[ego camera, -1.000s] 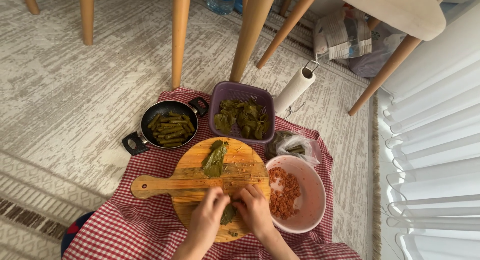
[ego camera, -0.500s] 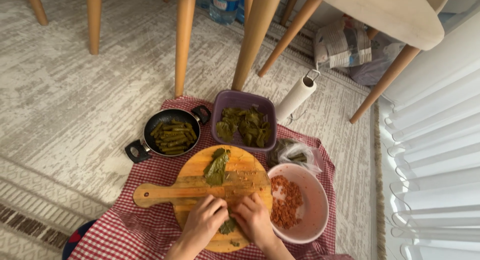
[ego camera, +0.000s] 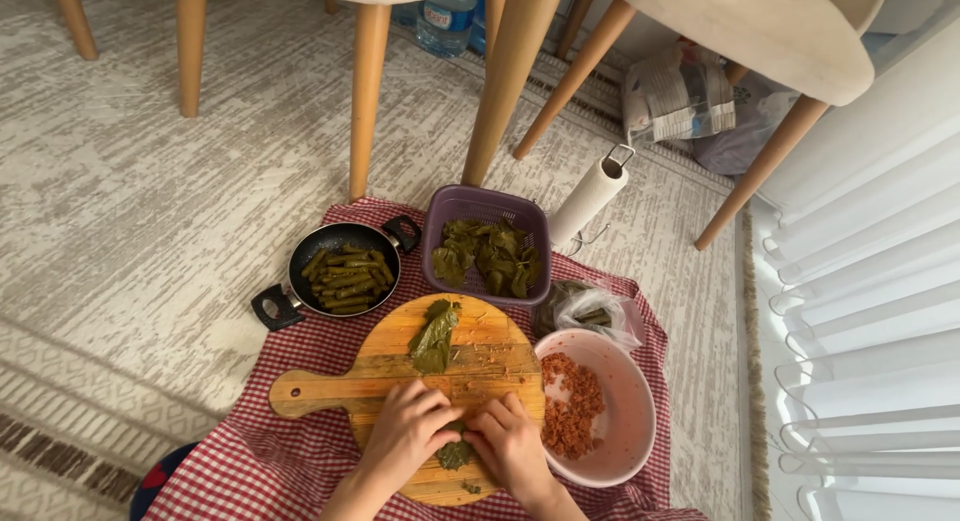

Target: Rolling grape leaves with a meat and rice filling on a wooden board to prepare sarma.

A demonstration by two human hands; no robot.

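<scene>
Both my hands press on a dark green vine leaf [ego camera: 456, 451] at the near part of a round wooden board [ego camera: 490, 339]. My left hand [ego camera: 407, 433] covers its left side and my right hand [ego camera: 508, 439] its right side, fingertips nearly meeting. A second leaf [ego camera: 433, 338] lies flat at the far side of the board. To the right stands a pink bowl [ego camera: 628, 396] with reddish rice filling [ego camera: 570, 403]. A black pan [ego camera: 341, 264] at the back left holds several rolled leaves.
A purple basket [ego camera: 485, 207] of loose leaves stands behind the board, a plastic bag [ego camera: 592, 307] beside it. Everything rests on a red checked cloth [ego camera: 280, 461] on a grey carpet. A paper towel roll [ego camera: 590, 198], wooden chair legs [ego camera: 365, 91] and a white curtain [ego camera: 870, 281] surround it.
My fingers have closed in further over the leaf, folding it tighter. The view has tilted slightly, so everything sits a little lower in the picture.
</scene>
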